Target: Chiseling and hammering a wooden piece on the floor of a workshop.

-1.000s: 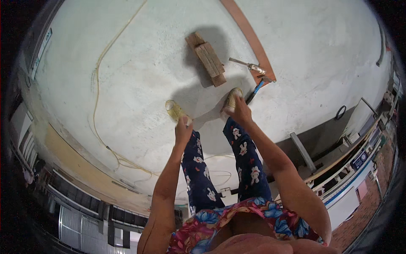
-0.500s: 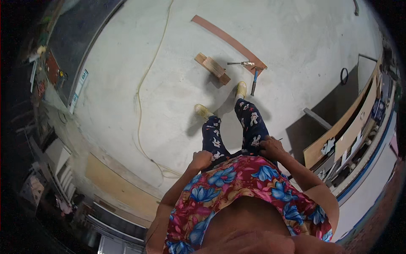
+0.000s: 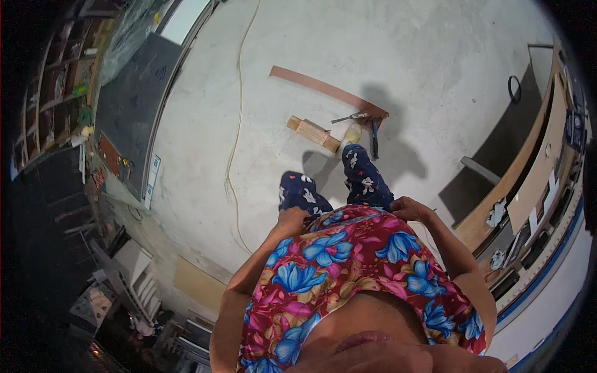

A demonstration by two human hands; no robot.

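Observation:
My left hand [image 3: 292, 221] is closed on the navy patterned trousers [image 3: 364, 177] at the left thigh. On the other side my right hand [image 3: 409, 209] pinches the trouser cloth by the right hip; a small dark tip shows beside it, too small to name. My right shoe [image 3: 350, 135] stands between a wooden block [image 3: 314, 132] and a hammer [image 3: 375, 142] lying on the floor. Just beyond the shoe lies a metal hand tool [image 3: 352, 117] with a thin shaft. It rests near the end of a long reddish-brown strip [image 3: 323, 85]. My left foot is hidden below the bent knee.
A pale cable [image 3: 233, 143] runs along the concrete floor to my left. Farther left stands a dark panel [image 3: 134, 112]. Boards and sheets [image 3: 528, 168] lean at the right, near a black ring [image 3: 514, 89]. A grey bar [image 3: 480, 170] juts out from them.
My left knee has come up, and its shoe has gone from sight. The right shoe now stands closer to the block and hammer. Both hands remain at the trousers.

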